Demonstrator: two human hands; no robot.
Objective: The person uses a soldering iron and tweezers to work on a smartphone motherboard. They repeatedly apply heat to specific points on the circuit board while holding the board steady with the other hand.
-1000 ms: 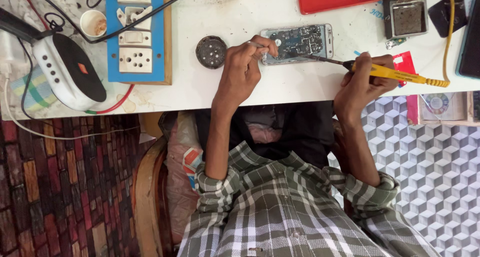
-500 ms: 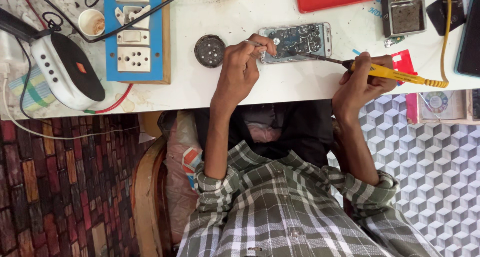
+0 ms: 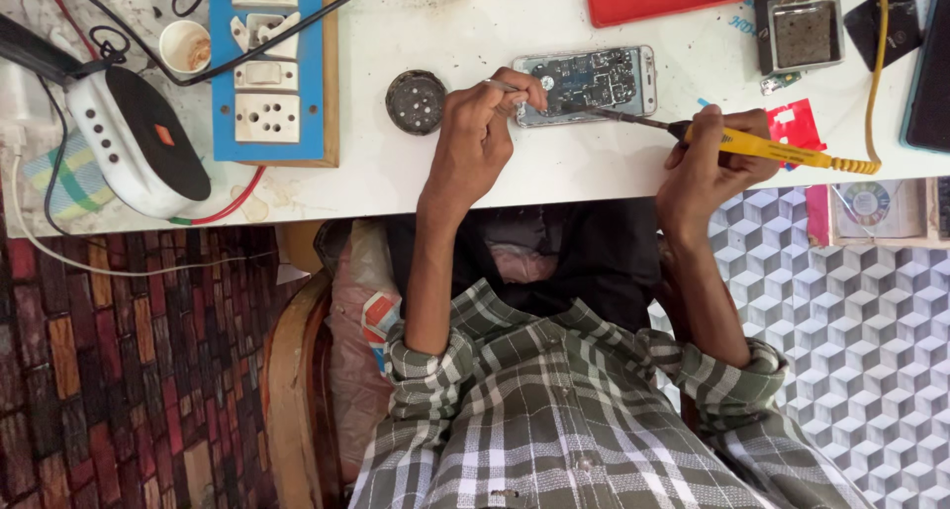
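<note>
My right hand (image 3: 705,163) clamps the yellow soldering iron (image 3: 762,148), tip on the opened phone's board (image 3: 586,82); left hand (image 3: 480,138) pinches what looks like tweezers (image 3: 500,87) (keep both wrists braced on the surface (image 3: 445,34)).

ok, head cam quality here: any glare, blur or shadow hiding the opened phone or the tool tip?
Head view: even, soft light, no hard shadows on the white table. No glare on the opened phone; board detail is small but readable. Left hand covers the phone's left edge. Yellow soldering iron in the right hand is sharp, with no motion blur.
</note>
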